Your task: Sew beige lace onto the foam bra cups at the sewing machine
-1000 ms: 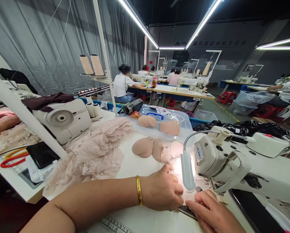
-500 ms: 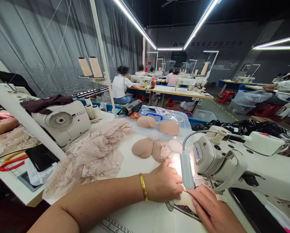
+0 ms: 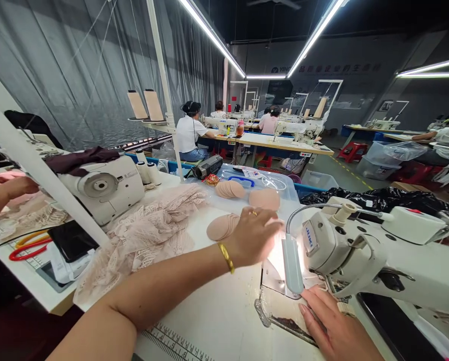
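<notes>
My left hand (image 3: 255, 235), with a gold bracelet (image 3: 226, 258) at its wrist, is raised left of the small lamp (image 3: 292, 265). Its fingers are loosely bent and point right, with nothing visible hanging from them; the thumb side is hidden. Partly behind this hand lies a stack of beige oval pads (image 3: 221, 227). My right hand (image 3: 333, 321) rests low beside the needle area of the white sewing machine (image 3: 359, 255), fingers stretched over the bed. A dark gap shows between thumb and forefinger.
Crumpled beige lace fabric (image 3: 149, 225) lies on the left. More pads (image 3: 230, 189) sit on a clear plastic lid (image 3: 288, 193). Behind the thread stand pole (image 3: 166, 75) is another machine (image 3: 104, 185). A co-worker's hands (image 3: 15, 188) show at far left, and other people work beyond.
My left hand has left the machine bed beside my right hand and moved up over the pads. The right hand stays near the needle area. The view has shifted slightly.
</notes>
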### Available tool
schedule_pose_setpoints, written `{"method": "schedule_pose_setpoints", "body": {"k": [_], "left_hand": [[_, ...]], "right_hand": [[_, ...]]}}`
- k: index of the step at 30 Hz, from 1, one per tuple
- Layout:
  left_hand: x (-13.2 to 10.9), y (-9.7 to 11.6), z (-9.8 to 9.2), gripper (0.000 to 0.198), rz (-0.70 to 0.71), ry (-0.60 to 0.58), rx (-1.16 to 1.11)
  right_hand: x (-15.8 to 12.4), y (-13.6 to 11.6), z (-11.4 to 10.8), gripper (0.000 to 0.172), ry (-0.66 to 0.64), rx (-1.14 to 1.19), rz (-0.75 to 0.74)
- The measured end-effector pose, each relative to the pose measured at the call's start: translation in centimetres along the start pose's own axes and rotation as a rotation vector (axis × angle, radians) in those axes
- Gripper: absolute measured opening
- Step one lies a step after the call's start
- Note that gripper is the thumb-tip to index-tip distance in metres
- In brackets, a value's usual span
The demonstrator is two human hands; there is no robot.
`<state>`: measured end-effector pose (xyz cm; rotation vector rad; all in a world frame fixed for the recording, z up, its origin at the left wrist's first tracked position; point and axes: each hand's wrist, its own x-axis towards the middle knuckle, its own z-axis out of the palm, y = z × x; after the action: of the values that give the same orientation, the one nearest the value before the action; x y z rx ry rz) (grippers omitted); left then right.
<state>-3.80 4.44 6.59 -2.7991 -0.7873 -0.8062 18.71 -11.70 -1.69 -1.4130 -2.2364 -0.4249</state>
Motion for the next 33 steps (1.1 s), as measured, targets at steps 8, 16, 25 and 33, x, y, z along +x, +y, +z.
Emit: {"method": "schedule_pose_setpoints", "body": {"k": [8, 16, 25, 33], "left_hand": [[5.3, -3.7, 1.0, 0.017, -0.283, -0.136, -0.145], [-1.2, -1.9, -5.1, 0.011, 0.036, 0.056, -0.122], [-6.8, 4.4, 0.1, 0.014, 0.375, -0.351, -0.083], [-4.7, 4.1, 1.7, 0.011, 0.420, -0.350, -0.108]], "right_hand": [[0.0, 0.1, -0.1, 0.031, 0.013, -0.025, -0.013], [-2.0, 0.8, 1.6, 0.031, -0.115, 0.029, 0.116], [-1.0, 0.2, 0.6, 0.031, -0.107, 0.074, 0.094], [-1.2, 0.5, 0.7, 0.036, -0.189, 0.198, 0.057]]}}
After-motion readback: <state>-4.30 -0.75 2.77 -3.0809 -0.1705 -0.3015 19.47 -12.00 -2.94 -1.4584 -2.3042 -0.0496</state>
